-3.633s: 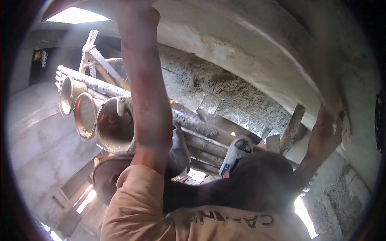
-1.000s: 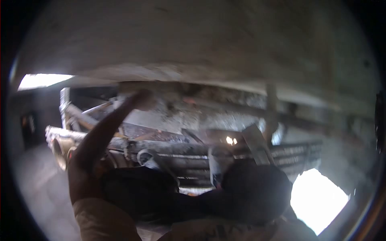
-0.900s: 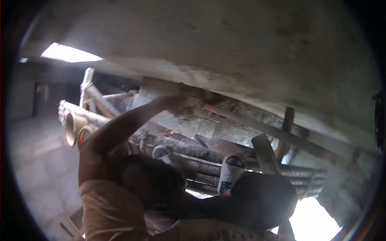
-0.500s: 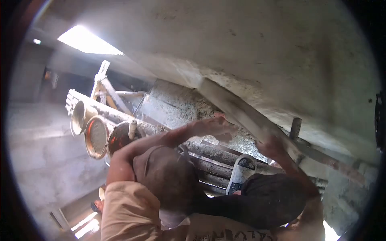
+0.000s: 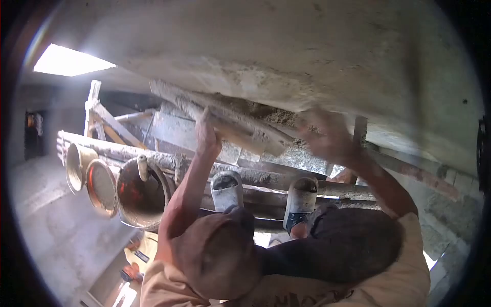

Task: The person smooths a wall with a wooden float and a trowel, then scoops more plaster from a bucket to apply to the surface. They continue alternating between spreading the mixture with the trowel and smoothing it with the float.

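My left hand (image 5: 207,137) is closed on a long, mortar-smeared wooden board (image 5: 243,132), which lies slanted along the base of the wall. My right hand (image 5: 332,137) is raised beside the wall, just past the board's right end. It is blurred, its fingers look stretched out, and I see nothing in it. Rough wet mortar (image 5: 279,114) shows in a strip between the board and the smooth wall (image 5: 307,66).
My sandalled feet (image 5: 300,197) stand on scaffold poles (image 5: 261,178). Several mortar-stained buckets (image 5: 102,185) hang at left by a pole frame (image 5: 110,123). Another person (image 5: 143,250) is below at lower left. An upright ridged bar (image 5: 359,130) stands at right.
The board has shifted left and lies flatter. My left hand, earlier open, now grips it; my right hand has let go and risen toward the wall. The view has shifted too.
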Motion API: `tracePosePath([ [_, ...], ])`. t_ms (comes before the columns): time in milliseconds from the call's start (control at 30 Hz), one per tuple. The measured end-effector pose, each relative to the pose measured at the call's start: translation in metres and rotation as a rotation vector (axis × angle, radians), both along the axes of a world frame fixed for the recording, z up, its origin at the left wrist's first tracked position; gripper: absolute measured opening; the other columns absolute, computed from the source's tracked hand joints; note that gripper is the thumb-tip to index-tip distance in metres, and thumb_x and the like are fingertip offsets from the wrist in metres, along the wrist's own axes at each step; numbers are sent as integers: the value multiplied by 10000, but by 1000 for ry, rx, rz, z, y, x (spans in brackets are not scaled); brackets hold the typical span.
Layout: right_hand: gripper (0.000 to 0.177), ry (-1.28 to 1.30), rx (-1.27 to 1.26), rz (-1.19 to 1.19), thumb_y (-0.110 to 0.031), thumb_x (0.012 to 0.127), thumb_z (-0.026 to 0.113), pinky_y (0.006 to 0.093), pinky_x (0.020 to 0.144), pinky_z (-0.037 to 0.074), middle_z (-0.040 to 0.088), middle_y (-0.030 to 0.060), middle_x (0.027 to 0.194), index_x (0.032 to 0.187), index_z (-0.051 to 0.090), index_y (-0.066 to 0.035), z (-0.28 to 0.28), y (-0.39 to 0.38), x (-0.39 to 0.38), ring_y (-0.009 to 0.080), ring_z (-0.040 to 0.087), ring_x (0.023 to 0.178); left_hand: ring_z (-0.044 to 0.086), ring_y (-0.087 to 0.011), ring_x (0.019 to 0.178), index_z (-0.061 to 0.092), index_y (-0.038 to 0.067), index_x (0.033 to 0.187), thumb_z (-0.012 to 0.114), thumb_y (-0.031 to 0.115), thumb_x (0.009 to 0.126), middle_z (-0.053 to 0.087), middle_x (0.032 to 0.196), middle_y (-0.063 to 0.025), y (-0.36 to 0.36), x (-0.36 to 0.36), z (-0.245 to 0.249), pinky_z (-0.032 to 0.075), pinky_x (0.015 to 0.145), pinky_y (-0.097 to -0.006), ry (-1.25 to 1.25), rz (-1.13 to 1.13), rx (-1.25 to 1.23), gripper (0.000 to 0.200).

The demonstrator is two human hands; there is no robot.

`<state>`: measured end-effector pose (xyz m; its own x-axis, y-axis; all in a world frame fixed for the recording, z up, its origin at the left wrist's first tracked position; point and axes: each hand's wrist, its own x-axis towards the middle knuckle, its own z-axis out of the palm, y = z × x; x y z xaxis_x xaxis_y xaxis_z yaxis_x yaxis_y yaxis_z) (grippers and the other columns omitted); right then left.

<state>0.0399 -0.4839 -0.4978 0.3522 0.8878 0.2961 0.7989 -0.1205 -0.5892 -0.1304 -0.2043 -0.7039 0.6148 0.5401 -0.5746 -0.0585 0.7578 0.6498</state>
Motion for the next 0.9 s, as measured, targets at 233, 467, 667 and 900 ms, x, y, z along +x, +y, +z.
tracePosePath([
  [233, 111, -537, -555, -191, -40, 904, 707, 403, 698, 541, 720, 124, 868, 1012, 686, -41, 123, -41, 13, 254, 729, 795, 359, -336, 1486, 261, 8, 1627, 525, 785, 935, 346, 1647, -174, 21, 100, -29, 269, 1252, -444, 32, 453, 36, 1073],
  [467, 200, 45, -502, -566, -154, 969, 632, 302, 653, 554, 715, 113, 820, 940, 728, 19, 153, -32, -22, 191, 690, 686, 452, -330, 1409, 298, -65, 1584, 519, 732, 975, 384, 1622, -177, 22, 194, -88, 355, 1185, -428, -14, 505, -153, 1027],
  [667, 287, 121, -543, -656, -221, 1003, 610, 320, 749, 543, 703, 120, 818, 945, 700, 45, 141, -27, -16, 182, 677, 719, 583, -234, 1044, 379, -33, 1525, 526, 702, 993, 581, 1300, -131, 79, 190, -69, 511, 917, -382, -283, 502, 197, 919],
  [900, 484, 138, -413, -769, -442, 1013, 588, 347, 767, 525, 669, 92, 765, 878, 650, 19, 139, -48, 6, 190, 635, 747, 573, -216, 964, 440, 40, 1487, 490, 722, 998, 593, 1228, -91, 131, 173, -96, 514, 847, -392, -1, 360, 469, 841],
])
